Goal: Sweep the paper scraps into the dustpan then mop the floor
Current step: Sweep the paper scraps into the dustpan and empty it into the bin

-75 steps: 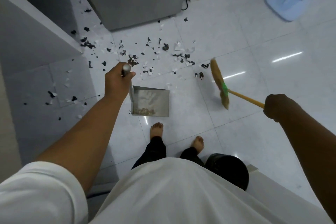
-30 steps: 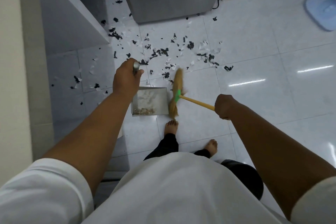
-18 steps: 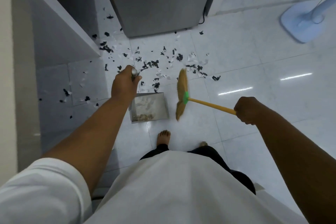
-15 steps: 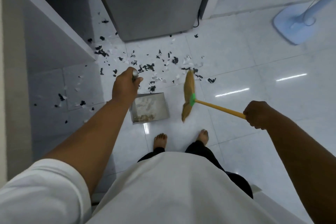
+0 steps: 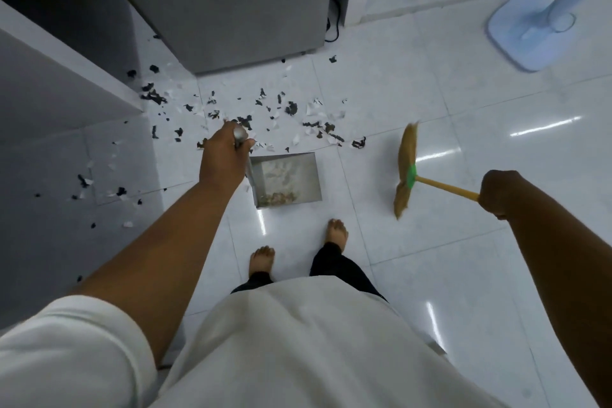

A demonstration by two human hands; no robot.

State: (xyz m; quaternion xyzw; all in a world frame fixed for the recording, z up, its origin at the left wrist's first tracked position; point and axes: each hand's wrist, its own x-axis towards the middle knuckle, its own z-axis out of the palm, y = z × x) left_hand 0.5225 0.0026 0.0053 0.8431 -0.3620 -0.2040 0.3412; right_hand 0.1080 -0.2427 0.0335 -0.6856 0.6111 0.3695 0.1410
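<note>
Swung out to the right since half a second ago, the broom (image 5: 405,172) now stands well apart from the dustpan (image 5: 284,180), where before its bristles were just beside the pan's right edge. The dustpan itself has stayed put on the white tiled floor (image 5: 414,93).

The right grip (image 5: 500,192) is curled tight round the yellow broom handle (image 5: 447,189). That handle runs from the fist up and leftward to a green binding (image 5: 411,175). The straw head's long axis lies crosswise to the handle: one end points away toward the litter, the other back toward the person. The head is blurred, and I cannot tell whether it touches the floor.

The left grip (image 5: 225,159) is closed round the top of the dustpan's metal handle (image 5: 240,136), which slopes down to the pan's near left corner. The pan is a steel tray with its open mouth pointing away from the person, toward the paper scraps (image 5: 291,109), and its back wall nearest the bare feet (image 5: 337,232). A little debris lies against that back wall.

Black and white scraps are spread in a band just beyond the mouth, between the pan and a grey appliance (image 5: 231,3). More are scattered left, beside a grey cabinet (image 5: 49,76). A pale blue fan base (image 5: 530,33) sits far right.
</note>
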